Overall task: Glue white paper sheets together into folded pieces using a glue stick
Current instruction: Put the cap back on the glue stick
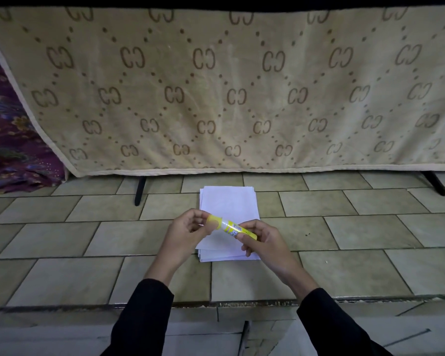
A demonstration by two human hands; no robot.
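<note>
A stack of white paper sheets (229,204) lies flat on the tiled floor in front of me. Above its near half I hold a yellow glue stick (231,227) almost level, its yellow cap end pointing left. My left hand (188,232) pinches the cap end with fingertips and thumb. My right hand (262,242) grips the barrel near its base. Both hands hover over the paper and hide part of it.
A beige patterned blanket (216,86) hangs over a rack with black legs (140,190) just behind the paper. Purple floral fabric (8,150) lies at the far left. A step edge (216,303) runs across the floor near me.
</note>
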